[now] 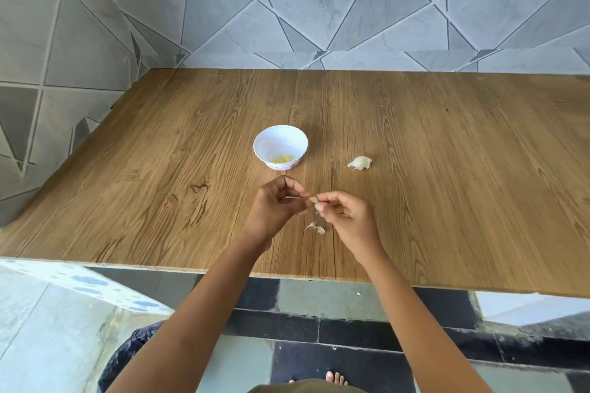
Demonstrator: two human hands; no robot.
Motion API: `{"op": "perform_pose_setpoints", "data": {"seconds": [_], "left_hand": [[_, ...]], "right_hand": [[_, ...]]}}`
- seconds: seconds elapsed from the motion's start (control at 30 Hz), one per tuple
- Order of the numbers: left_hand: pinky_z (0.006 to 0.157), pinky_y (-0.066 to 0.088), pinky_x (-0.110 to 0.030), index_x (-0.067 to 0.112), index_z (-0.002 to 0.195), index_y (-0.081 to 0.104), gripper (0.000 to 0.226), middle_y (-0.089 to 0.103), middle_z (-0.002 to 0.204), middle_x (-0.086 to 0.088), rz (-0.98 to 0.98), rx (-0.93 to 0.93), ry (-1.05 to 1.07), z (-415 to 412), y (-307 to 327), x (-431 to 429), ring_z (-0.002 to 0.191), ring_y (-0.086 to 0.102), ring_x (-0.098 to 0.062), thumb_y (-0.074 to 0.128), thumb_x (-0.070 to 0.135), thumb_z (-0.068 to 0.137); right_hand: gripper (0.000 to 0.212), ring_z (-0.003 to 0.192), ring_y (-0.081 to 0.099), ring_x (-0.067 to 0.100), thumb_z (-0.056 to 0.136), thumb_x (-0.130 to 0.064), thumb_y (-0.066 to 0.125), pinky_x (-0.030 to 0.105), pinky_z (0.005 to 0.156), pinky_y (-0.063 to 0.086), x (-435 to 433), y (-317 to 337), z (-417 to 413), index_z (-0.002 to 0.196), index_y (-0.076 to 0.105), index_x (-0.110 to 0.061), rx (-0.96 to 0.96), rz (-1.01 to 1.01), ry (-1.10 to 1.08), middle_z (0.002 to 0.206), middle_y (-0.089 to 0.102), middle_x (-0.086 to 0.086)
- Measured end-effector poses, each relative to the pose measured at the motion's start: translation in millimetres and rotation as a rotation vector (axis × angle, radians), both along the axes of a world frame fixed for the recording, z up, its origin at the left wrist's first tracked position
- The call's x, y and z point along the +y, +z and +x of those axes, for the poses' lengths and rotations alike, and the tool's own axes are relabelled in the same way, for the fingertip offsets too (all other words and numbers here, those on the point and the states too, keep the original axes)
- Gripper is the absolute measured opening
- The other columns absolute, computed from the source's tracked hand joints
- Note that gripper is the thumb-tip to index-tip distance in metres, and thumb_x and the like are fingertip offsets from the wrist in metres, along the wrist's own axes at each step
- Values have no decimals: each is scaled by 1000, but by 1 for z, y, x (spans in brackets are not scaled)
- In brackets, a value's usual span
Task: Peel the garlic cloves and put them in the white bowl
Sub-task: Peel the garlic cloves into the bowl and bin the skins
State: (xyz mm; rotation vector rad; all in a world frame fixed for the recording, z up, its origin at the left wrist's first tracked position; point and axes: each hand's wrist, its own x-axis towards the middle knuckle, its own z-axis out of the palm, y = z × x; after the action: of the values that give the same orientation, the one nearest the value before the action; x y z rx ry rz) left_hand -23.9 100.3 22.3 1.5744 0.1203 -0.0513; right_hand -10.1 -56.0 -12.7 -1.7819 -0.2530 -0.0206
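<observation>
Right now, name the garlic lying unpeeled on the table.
The white-skinned garlic piece right of the white bowl; the rest are peeled inside it or hand-held.

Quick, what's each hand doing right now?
Left hand: fingers curled, pinching the garlic clove.
Right hand: fingers curled, pinching the same clove's other end.

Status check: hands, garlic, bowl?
Left hand and right hand both pinching one garlic clove above table. White bowl holds some peeled cloves. Garlic chunk lies right of bowl; skin scraps near hands.
</observation>
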Motion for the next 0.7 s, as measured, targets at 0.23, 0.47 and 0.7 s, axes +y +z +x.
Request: {"op": "perform_pose_setpoints", "data": {"seconds": [0.23,0.47,0.7], "left_hand": [[67,56,-22,6,90,69,10,69,78,-9,134,-10,-44,0,0,6,70,66,-12,65,-2,85],[66,53,-37,12,80,72,4,68,70,-11,399,58,164,20,-15,45,63,59,-19,71,8,81],[61,43,-22,17,75,68,9,63,69,1,673,88,229,37,-27,62,68,58,-14,73,10,78]], "right_hand": [[9,73,66,7,90,-16,63,24,71,55,2,-2,-1,88,68,-23,16,-57,12,79,69,-10],[27,98,64,15,89,-17,65,32,83,53,-5,-21,-14,115,65,-12,-290,-465,-122,109,69,-1],[41,114,59,33,80,-15,73,49,97,45,-11,-48,-23,118,62,-2,-360,-766,-216,120,64,14]]}}
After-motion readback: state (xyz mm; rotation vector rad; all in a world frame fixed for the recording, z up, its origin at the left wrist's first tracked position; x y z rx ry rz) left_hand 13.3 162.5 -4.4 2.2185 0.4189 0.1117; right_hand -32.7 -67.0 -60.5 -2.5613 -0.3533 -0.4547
